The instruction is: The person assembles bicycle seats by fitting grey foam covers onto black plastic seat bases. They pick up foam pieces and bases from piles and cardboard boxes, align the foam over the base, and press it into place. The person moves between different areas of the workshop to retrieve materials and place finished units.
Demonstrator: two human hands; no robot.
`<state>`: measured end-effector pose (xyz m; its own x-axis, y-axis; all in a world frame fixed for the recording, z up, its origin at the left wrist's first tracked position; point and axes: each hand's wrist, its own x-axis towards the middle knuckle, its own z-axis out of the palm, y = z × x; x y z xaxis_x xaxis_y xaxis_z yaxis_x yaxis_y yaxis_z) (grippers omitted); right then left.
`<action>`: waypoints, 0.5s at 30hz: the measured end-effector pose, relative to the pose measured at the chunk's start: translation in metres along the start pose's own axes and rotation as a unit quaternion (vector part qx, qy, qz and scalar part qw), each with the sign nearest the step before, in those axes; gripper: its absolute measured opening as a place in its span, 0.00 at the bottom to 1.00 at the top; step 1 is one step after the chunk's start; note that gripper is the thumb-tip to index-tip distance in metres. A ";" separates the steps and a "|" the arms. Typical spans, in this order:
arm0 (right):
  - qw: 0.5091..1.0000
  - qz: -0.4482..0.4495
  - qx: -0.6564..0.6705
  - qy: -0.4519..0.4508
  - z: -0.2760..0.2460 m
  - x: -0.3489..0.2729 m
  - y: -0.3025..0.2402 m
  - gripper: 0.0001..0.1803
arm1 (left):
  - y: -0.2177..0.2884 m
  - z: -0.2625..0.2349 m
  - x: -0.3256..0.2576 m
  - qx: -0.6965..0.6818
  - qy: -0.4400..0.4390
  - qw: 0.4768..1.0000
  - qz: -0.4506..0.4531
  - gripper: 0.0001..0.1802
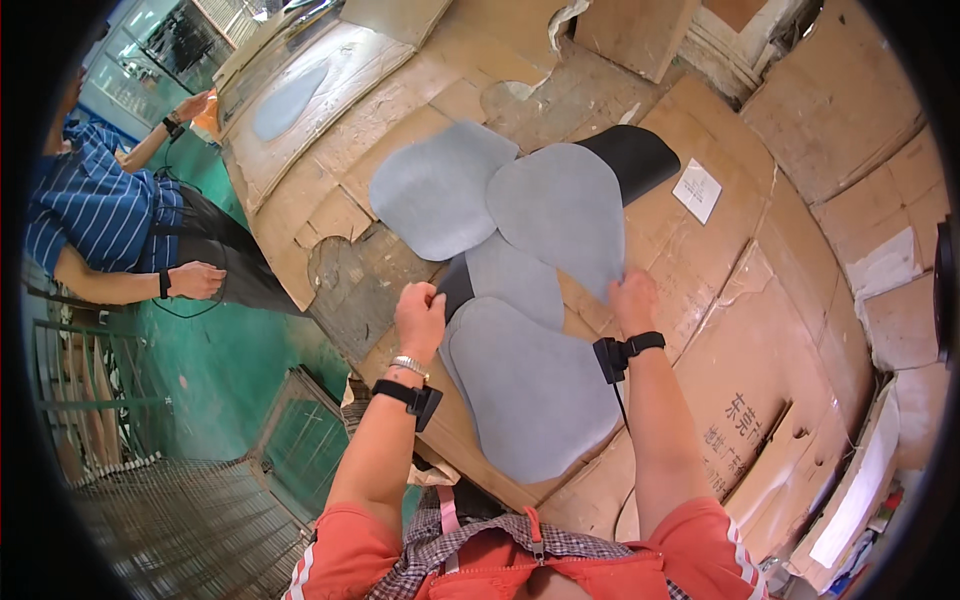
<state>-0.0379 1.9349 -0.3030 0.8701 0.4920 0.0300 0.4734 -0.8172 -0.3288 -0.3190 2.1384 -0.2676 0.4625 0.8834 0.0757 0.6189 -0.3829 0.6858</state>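
Several rounded grey sheet pieces, like cut pads, overlap on the cardboard-covered table. My right hand (636, 302) pinches the lower tip of the upper right grey piece (556, 200). Closed with fingertips together, my left hand (420, 320) is at the edge of a black piece (456, 286); what it grips, if anything, is hidden. Between the hands a middle grey piece (518, 281) lies partly covered. Nearest me rests a large grey piece (535, 390), stacked on another whose edge shows. Another grey piece (440, 190) lies at the far left, and a curved black piece (632, 162) sticks out behind.
A small white card (697, 191) lies on the cardboard (690, 270) to the right. At the far left, a grey piece (290, 103) rests on a separate panel. A co-worker in a striped shirt (110, 215) stands left of the table. A wire-mesh cart (210, 510) stands lower left.
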 end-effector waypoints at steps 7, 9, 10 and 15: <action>0.918 -0.068 0.369 0.131 -0.082 -0.007 -0.002 0.07 | 0.046 -0.121 0.027 -0.354 0.116 0.928 0.006 0.05; 0.921 -0.121 0.361 0.081 -0.145 -0.023 -0.018 0.09 | 0.051 -0.156 0.014 -0.338 0.103 0.935 0.016 0.04; 0.921 -0.128 0.367 0.030 -0.182 -0.036 -0.038 0.11 | 0.052 -0.174 0.007 -0.326 0.107 0.939 0.023 0.04; 0.893 -0.372 0.226 -0.113 -0.299 -0.088 -0.039 0.18 | 0.074 -0.222 -0.038 -0.361 0.024 0.932 0.016 0.11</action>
<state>-0.0916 1.8337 -0.0110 0.2630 0.9381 0.2253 0.7611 -0.0583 -0.6460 -0.4319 2.1361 -0.0595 0.4342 0.8921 0.1251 0.0088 -0.1430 0.9897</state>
